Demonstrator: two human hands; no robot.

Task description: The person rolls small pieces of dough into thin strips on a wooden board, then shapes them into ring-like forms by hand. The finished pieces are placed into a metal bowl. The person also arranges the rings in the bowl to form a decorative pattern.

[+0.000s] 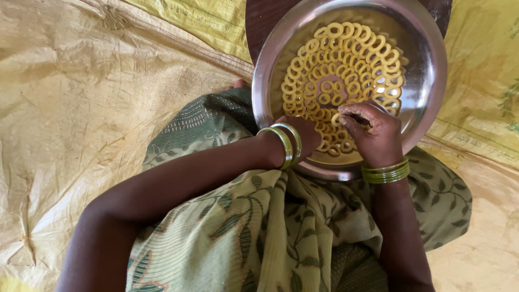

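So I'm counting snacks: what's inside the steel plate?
The steel plate holds small yellow dough rings laid in concentric circles. The left hand and right hand cover the nearest rings.

The person wears a pale green cloth (259, 227) printed with darker green leaves and vines, with a patterned dark green border. Both arms are bare. Several thin green and yellow bangles (285, 145) ring the left wrist, and more green bangles (385, 172) the right.
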